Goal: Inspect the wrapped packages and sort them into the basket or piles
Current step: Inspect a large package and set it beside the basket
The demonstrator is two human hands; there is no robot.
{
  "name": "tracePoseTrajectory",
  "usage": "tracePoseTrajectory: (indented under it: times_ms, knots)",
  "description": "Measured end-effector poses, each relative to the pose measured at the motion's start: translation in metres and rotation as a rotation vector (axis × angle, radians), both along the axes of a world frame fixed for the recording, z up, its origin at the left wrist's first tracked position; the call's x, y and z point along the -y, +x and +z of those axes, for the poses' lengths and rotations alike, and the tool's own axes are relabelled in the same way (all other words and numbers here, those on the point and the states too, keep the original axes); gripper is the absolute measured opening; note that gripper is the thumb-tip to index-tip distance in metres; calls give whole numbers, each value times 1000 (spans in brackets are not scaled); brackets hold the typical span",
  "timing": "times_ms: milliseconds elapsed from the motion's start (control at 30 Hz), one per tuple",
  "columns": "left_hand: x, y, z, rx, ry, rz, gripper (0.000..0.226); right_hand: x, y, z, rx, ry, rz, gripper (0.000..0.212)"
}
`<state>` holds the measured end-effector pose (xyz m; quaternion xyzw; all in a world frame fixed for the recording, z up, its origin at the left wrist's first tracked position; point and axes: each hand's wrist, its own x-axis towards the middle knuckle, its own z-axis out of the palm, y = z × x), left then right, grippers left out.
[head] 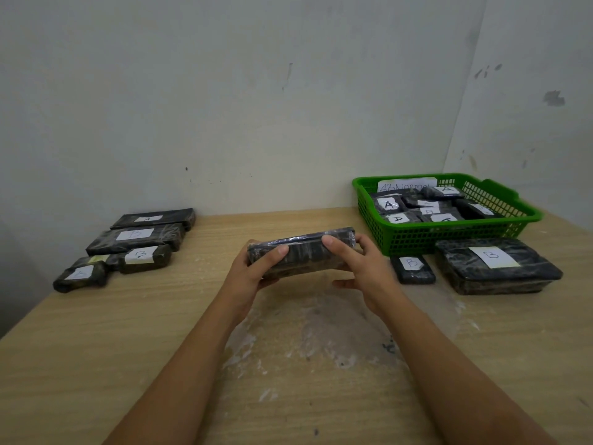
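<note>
A long black wrapped package (305, 248) is held above the middle of the wooden table (160, 316), tilted on its long edge. My left hand (253, 271) grips its left end and my right hand (359, 261) grips its right end, thumbs on the near face. No label shows on it. A green basket (449, 239) at the back right, with a paper sign reading "ABNormal", holds several black packages labelled A. A pile of black packages (134, 242) labelled A and B lies at the left.
Two black packages labelled B lie in front of the basket: a small one (414, 268) and a large flat one (494, 264). White walls close off the back and right. A scuffed whitish patch (321, 332) marks the tabletop below my hands.
</note>
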<state>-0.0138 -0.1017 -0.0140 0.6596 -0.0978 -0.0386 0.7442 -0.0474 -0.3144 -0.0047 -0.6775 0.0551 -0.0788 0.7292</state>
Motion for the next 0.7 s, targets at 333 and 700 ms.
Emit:
tracePoseTrajectory:
  times_ms: [333, 700]
  knots:
    - [6, -7, 3, 82, 23, 31, 46, -5, 3, -6, -6, -41, -58, 82]
    - [9, -11, 4, 89, 70, 15, 42, -9, 6, -13, 9, -128, -106, 91]
